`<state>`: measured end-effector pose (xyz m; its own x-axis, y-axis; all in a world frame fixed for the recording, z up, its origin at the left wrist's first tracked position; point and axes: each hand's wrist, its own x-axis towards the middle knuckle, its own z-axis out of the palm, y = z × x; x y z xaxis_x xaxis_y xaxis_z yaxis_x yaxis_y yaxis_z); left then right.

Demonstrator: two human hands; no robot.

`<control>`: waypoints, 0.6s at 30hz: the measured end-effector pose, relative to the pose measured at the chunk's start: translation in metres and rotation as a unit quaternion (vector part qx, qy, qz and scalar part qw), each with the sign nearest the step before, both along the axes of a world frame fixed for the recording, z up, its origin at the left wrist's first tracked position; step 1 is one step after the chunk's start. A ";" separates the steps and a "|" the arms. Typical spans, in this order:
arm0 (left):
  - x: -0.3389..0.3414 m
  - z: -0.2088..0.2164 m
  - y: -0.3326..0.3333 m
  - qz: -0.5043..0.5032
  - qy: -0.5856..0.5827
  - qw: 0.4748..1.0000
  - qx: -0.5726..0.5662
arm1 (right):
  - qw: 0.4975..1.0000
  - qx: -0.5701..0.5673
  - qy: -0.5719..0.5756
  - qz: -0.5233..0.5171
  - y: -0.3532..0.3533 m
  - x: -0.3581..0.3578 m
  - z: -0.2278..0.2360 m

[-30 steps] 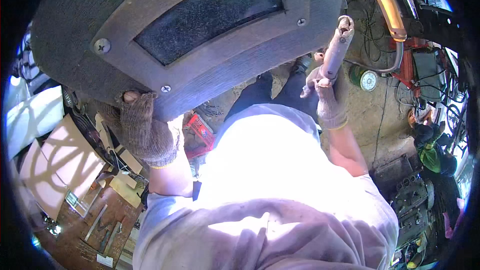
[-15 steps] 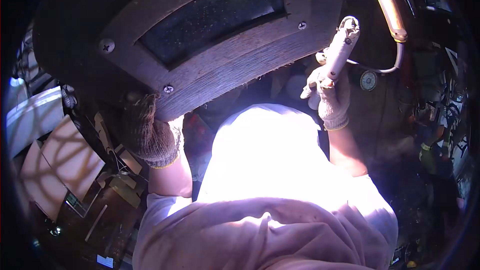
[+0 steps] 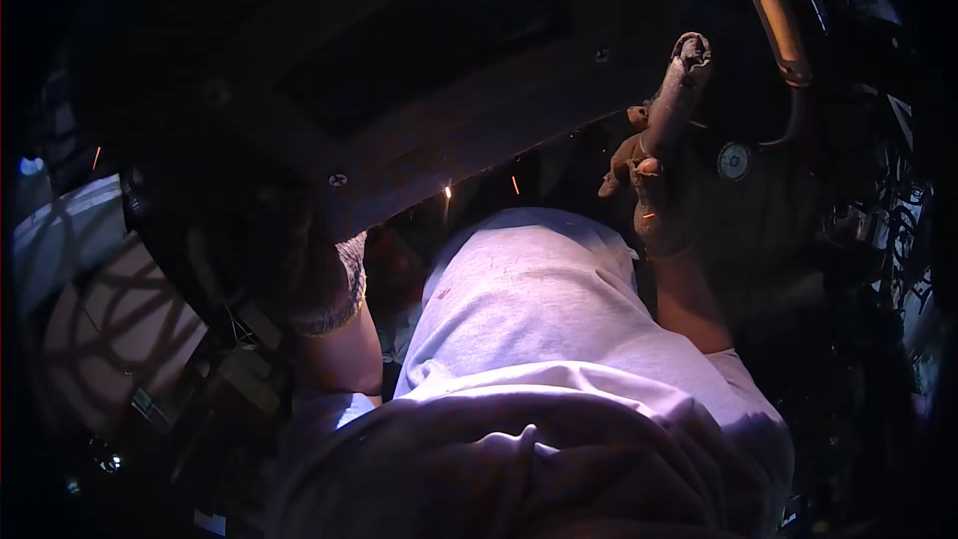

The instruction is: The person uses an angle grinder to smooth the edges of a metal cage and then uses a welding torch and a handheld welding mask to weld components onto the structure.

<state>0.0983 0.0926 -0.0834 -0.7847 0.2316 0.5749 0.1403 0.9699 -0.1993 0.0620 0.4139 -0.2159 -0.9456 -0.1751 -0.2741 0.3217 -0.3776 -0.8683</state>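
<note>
A dark hand-held welding shield with a rectangular window spans the upper left and middle. My left hand, in a knitted glove, is closed at the shield's lower left corner; deep shadow hides most of its fingers. On the right, my gloved right hand wraps round a thick, cylindrical welding handle, tilted with its worn end upward. Whatever lies behind the shield is out of sight. Small orange sparks show along the shield's lower edge and near my right glove.
An orange-brown handle with a cable hangs at the upper right. Below it is a round, pale disc. Pale panels and scraps lie at the left, while dim clutter fills the right side.
The bright glare on my shirt has dropped and the whole scene has darkened. Orange sparks now appear. Both hands, the shield and the welding handle stay almost in place.
</note>
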 end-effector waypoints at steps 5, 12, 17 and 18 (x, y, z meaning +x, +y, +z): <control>0.000 0.001 -0.004 -0.003 0.005 1.000 0.002 | 0.998 0.058 0.013 -0.032 -0.009 0.003 -0.013; 0.000 0.002 -0.007 0.001 0.002 1.000 0.006 | 1.000 -0.008 -0.011 0.009 -0.007 -0.006 0.014; 0.000 0.002 -0.008 0.003 0.003 1.000 0.010 | 0.999 0.032 -0.001 -0.001 -0.008 -0.002 0.017; 0.000 0.001 -0.009 0.002 0.004 1.000 0.012 | 1.000 0.019 -0.003 -0.001 -0.008 -0.002 0.015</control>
